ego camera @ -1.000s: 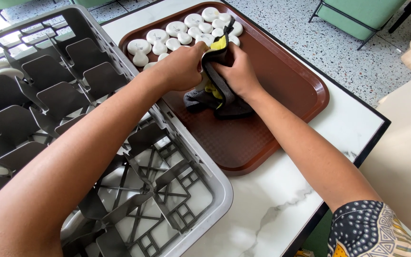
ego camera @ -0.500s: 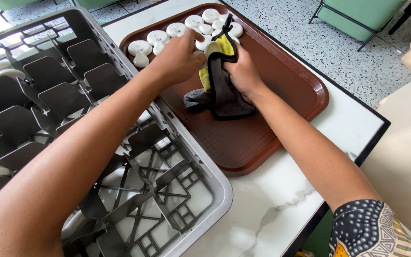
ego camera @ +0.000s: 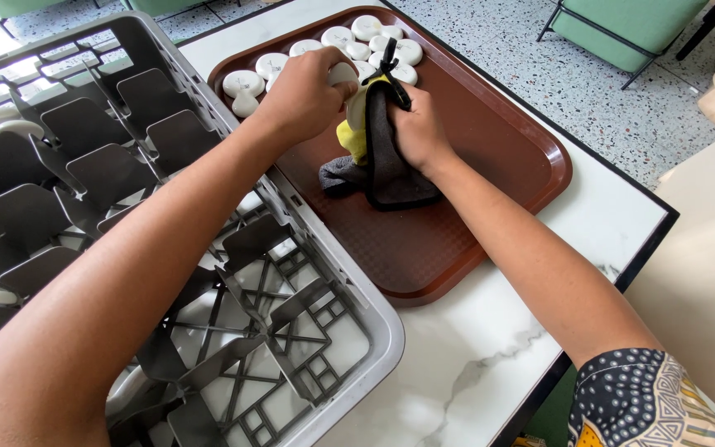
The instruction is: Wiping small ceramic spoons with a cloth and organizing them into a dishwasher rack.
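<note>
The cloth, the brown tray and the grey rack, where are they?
cloth [ego camera: 391, 165], head view, dark hanging fold.
brown tray [ego camera: 498, 157], head view, bare floor.
grey rack [ego camera: 378, 331], head view, near rim.

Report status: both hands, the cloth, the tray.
Left hand gripping a small white dish. Right hand pressing the grey-and-yellow cloth against it, over the brown tray. More white dishes at tray's far end; grey rack alongside, clear of hands.

Both hands [ego camera: 419, 132] apparently wipe a small white dish [ego camera: 349, 79] with a cloth [ego camera: 382, 161].
</note>
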